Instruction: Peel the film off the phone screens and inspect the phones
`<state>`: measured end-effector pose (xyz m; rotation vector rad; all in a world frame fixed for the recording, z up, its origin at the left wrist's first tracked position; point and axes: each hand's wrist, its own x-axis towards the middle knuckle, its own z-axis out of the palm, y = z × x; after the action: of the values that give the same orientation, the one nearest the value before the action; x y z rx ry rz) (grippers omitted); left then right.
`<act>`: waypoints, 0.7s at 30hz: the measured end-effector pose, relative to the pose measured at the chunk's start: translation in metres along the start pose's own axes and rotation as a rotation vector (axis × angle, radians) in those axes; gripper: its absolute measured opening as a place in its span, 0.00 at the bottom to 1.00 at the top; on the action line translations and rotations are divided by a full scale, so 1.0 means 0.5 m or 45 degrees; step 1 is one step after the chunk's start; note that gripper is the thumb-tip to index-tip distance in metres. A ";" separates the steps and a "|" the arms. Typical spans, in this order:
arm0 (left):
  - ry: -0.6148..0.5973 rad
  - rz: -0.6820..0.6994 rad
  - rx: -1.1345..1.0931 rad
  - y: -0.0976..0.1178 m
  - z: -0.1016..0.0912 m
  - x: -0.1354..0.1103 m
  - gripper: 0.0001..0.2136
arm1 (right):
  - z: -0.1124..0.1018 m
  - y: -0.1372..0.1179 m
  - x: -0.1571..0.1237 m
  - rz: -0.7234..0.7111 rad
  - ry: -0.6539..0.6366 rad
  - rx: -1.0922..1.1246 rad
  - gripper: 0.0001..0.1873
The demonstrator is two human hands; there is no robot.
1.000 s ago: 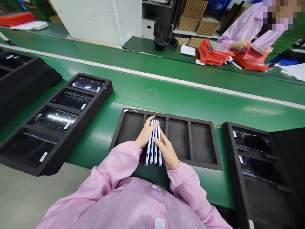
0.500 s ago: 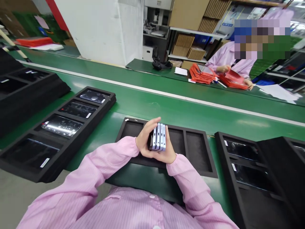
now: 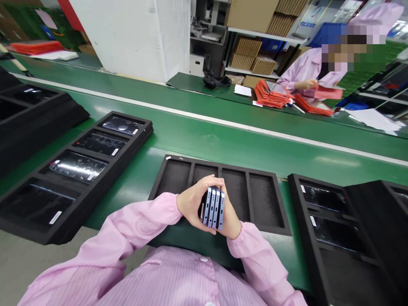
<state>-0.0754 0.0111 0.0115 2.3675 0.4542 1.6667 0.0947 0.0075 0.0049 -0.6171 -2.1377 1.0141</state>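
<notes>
Head view: left hand (image 3: 193,206) and right hand (image 3: 231,217) grip phones (image 3: 214,208) by the tray (image 3: 280,202), at the near edge of the tabletop (image 3: 123,182), where even pressure seems best.

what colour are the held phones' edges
Edges of the phones look pale metallic blue, shown best in the head view.

A factory, set up as a work line: a long green bench (image 3: 188,132) carries black foam trays (image 3: 266,204), several holding phones (image 3: 78,166); a co-worker (image 3: 306,84) in pink workwear (image 3: 299,70) is across it beside red pouches (image 3: 272,96), and what look like brown cartons (image 3: 251,15) load the dim shelves (image 3: 251,32) behind.
</notes>
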 end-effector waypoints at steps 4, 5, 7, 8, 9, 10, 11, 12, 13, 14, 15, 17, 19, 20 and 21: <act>-0.115 -0.238 0.029 0.035 -0.016 0.009 0.55 | -0.029 -0.046 -0.005 -0.003 0.012 -0.234 0.55; -0.145 -0.287 0.046 0.045 -0.017 0.008 0.54 | -0.031 -0.054 -0.008 0.061 -0.006 -0.252 0.57; -0.214 -0.356 0.105 0.062 -0.017 0.007 0.51 | -0.031 -0.068 -0.017 0.190 -0.062 -0.228 0.59; -0.244 -0.366 0.134 0.070 -0.016 0.007 0.50 | -0.029 -0.074 -0.023 0.247 -0.090 -0.196 0.59; -0.271 -0.362 0.156 0.077 -0.014 0.008 0.49 | -0.028 -0.078 -0.029 0.293 -0.112 -0.169 0.57; -0.286 -0.340 0.168 0.083 -0.013 0.009 0.47 | -0.029 -0.082 -0.035 0.325 -0.129 -0.145 0.56; -0.287 -0.295 0.171 0.088 -0.012 0.010 0.46 | -0.032 -0.084 -0.041 0.348 -0.149 -0.108 0.55; -0.278 -0.229 0.166 0.092 -0.011 0.011 0.44 | -0.038 -0.086 -0.048 0.366 -0.182 -0.041 0.55; -0.266 -0.161 0.159 0.094 -0.010 0.012 0.42 | -0.047 -0.086 -0.055 0.391 -0.231 0.069 0.55; -0.259 -0.099 0.153 0.096 -0.009 0.012 0.39 | -0.058 -0.085 -0.061 0.431 -0.287 0.233 0.55; -0.261 -0.049 0.153 0.098 -0.007 0.011 0.35 | -0.070 -0.084 -0.068 0.495 -0.323 0.450 0.54; -0.277 0.033 0.170 0.101 -0.002 0.006 0.26 | -0.090 -0.081 -0.078 0.735 -0.309 0.943 0.46; -0.297 0.099 0.203 0.104 0.008 0.000 0.18 | -0.098 -0.082 -0.080 1.054 -0.219 1.309 0.34; -0.306 0.132 0.219 0.106 0.015 -0.004 0.16 | -0.095 -0.085 -0.078 1.197 -0.191 1.411 0.30; -0.306 0.164 0.232 0.109 0.022 -0.008 0.13 | -0.089 -0.088 -0.073 1.312 -0.182 1.470 0.27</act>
<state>-0.0593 -0.0409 0.0229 2.7410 0.4338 1.4166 0.1462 -0.0208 0.0469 -1.0106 -0.8542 2.5529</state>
